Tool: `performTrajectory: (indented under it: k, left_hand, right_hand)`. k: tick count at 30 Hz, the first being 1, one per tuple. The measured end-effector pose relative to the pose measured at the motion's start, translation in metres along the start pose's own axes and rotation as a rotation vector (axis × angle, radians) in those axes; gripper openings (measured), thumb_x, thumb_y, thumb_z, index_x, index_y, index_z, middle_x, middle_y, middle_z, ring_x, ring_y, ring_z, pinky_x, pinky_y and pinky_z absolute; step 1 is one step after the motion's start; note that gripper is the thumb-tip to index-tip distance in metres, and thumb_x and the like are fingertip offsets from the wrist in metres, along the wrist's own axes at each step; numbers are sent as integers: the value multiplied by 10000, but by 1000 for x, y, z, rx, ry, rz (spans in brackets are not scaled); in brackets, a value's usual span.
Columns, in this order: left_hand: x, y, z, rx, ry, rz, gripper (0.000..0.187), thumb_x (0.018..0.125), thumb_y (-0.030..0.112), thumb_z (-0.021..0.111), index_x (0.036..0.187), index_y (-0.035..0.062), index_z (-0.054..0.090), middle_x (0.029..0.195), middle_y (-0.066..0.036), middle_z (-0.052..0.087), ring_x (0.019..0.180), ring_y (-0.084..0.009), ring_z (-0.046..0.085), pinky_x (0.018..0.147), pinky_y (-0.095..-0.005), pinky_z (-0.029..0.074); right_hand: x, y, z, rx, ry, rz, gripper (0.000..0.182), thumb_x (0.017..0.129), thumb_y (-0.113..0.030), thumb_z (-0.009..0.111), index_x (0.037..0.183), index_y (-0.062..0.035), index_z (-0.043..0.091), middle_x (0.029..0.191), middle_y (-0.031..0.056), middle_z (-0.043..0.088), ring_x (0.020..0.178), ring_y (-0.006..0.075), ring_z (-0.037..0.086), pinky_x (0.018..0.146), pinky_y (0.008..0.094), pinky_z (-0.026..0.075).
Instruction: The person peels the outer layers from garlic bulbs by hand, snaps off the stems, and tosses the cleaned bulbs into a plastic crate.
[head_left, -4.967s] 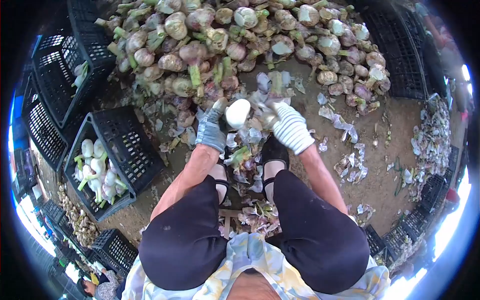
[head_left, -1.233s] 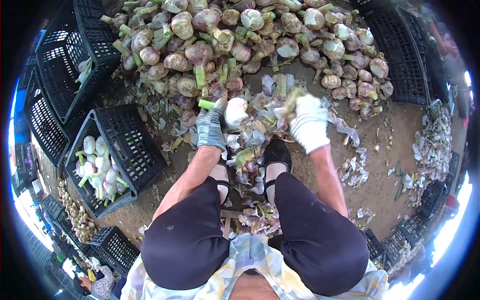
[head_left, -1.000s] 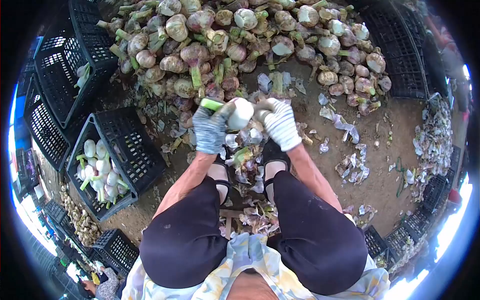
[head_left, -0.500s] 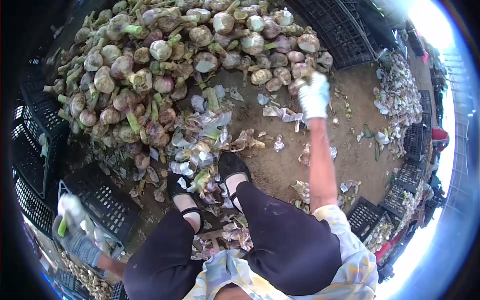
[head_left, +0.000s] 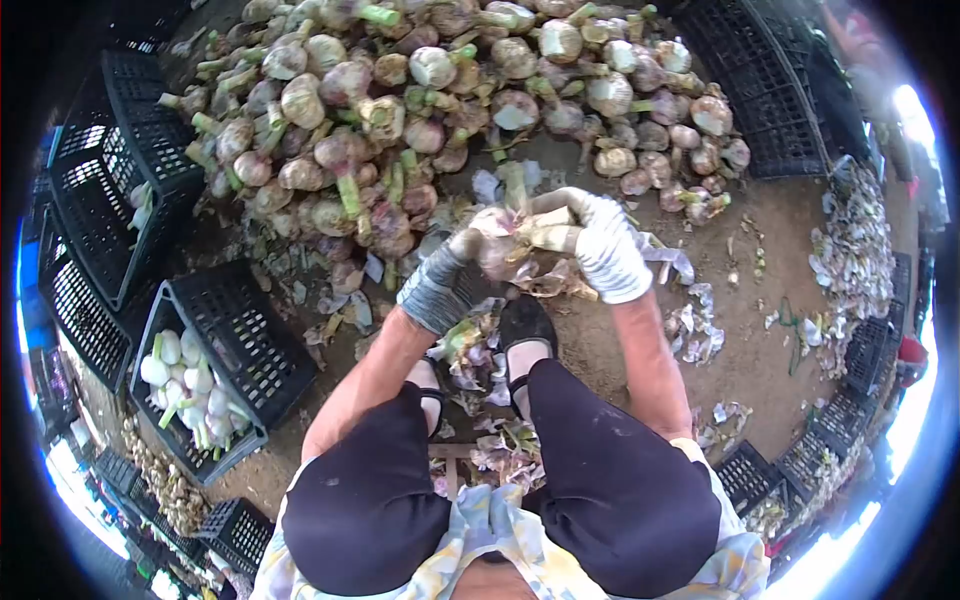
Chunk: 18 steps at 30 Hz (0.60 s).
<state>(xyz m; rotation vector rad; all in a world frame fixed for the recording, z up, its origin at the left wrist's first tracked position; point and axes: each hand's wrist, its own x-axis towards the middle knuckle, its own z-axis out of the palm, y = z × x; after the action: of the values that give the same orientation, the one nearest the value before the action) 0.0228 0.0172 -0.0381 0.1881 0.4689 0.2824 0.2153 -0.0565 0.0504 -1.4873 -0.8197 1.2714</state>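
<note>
In the head view, our gloved left hand (head_left: pixel 440 285) grips a garlic bulb (head_left: pixel 493 242) between us and the heaped unpeeled garlic (head_left: pixel 345 150); our gloved right hand (head_left: pixel 605 245) pinches its stalk side. Left of us, a tilted black crate (head_left: pixel 250 345) holds peeled bulbs (head_left: pixel 185 385). Papery skins (head_left: pixel 700 325) litter the bare brown floor (head_left: pixel 625 350), and more black crates (head_left: pixel 752 90) stand around us.

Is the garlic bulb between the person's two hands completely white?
No, the garlic bulb between the left hand and the right hand looks partly purplish and brownish.
</note>
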Motion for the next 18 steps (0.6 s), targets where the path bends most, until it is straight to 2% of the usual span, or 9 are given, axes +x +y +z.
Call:
performTrajectory:
  k: [1,4,5,6,7,10,12,17,18]
  left_hand:
    - [-20,6,25,-46,-115,39,614,718,381,706,1197,83,465,1154,-92,513,1015,-215,527,818,-363,488]
    - [-35,11,24,387,168,480,725,622,232,803,1215,78,415,1139,-76,498,1025,-197,513,854,-336,470]
    - [-36,8,18,542,253,584,759,590,184,825,1216,79,409,1138,-70,490,1030,-187,501,878,-338,449]
    - [-43,2,35,872,321,737,790,550,149,846,1199,76,401,1112,-65,490,1029,-171,478,909,-334,406]
    - [-44,-2,37,989,355,815,768,565,160,840,1183,67,394,1099,-63,487,1020,-166,470,911,-324,395]
    - [-45,-2,32,1044,344,856,742,578,166,833,1171,55,400,1092,-66,488,1014,-164,478,901,-322,405]
    - [-45,-6,29,723,365,690,744,582,176,828,1176,50,398,1096,-72,489,1022,-168,486,901,-321,415]
    - [-52,-6,30,525,301,577,740,601,189,808,1197,56,390,1126,-85,490,1037,-185,498,919,-330,430]
    - [-52,-7,28,532,286,590,707,620,175,776,1202,55,394,1116,-96,496,1011,-201,522,864,-334,468]
  right_hand:
    - [4,16,13,222,-36,37,267,760,-125,645,986,6,589,826,48,646,737,99,588,675,241,486]
    - [11,35,42,679,-24,213,253,787,-181,655,984,-34,596,876,11,611,750,88,574,688,223,476]
    - [18,56,51,567,8,268,234,776,-185,670,965,-63,607,850,-3,601,749,85,555,675,221,460]
    - [18,50,70,628,68,180,215,776,-180,670,951,-72,610,843,-7,600,744,84,548,664,224,453]
    - [16,44,84,677,130,104,195,775,-175,671,936,-81,613,836,-12,598,740,83,542,653,228,445]
    - [9,32,84,585,145,91,148,785,-141,651,909,-67,613,821,-10,598,737,79,535,653,238,441]
    - [5,31,82,465,138,89,171,787,-143,643,923,-44,611,828,3,603,737,77,538,657,240,449]
    - [0,30,77,359,111,125,219,793,-163,638,946,-9,606,833,24,610,730,81,542,638,231,455]
    - [-1,28,77,315,105,92,216,795,-163,635,940,-6,606,826,25,609,722,80,540,634,230,455]
